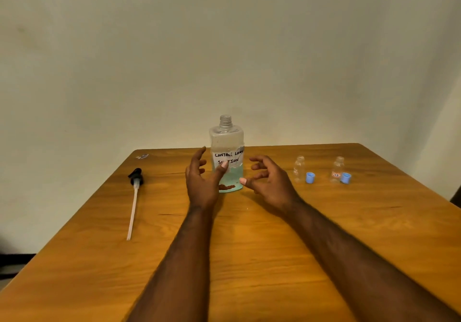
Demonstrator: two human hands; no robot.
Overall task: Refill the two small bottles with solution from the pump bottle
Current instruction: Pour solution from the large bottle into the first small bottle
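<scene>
Head view: a wooden table (274, 247) fills the lower frame against a plain wall. Two bare forearms reach forward across it.

The left hand (199, 182) stands on edge, palm facing right, fingers spread and loosely curved, holding nothing. Its thumb crosses in front of the label of the pump bottle (225, 139) (whether it actually touches, I cannot tell). The right hand (269, 182) is also open and holds nothing, its fingers curved toward the bottle and its thumb tip just beside the bottle's lower right edge.

The bottle stands upright between the hands at the table's middle. Its threaded neck is uncapped and pale blue-green liquid fills its lower part. The pump (135, 184) lies flat well to the left.

To the right, the left small bottle (299, 169) and right small bottle (337, 170) stand upright and uncapped, with the left blue cap (310, 178) and right blue cap (345, 178) just beside them.
</scene>
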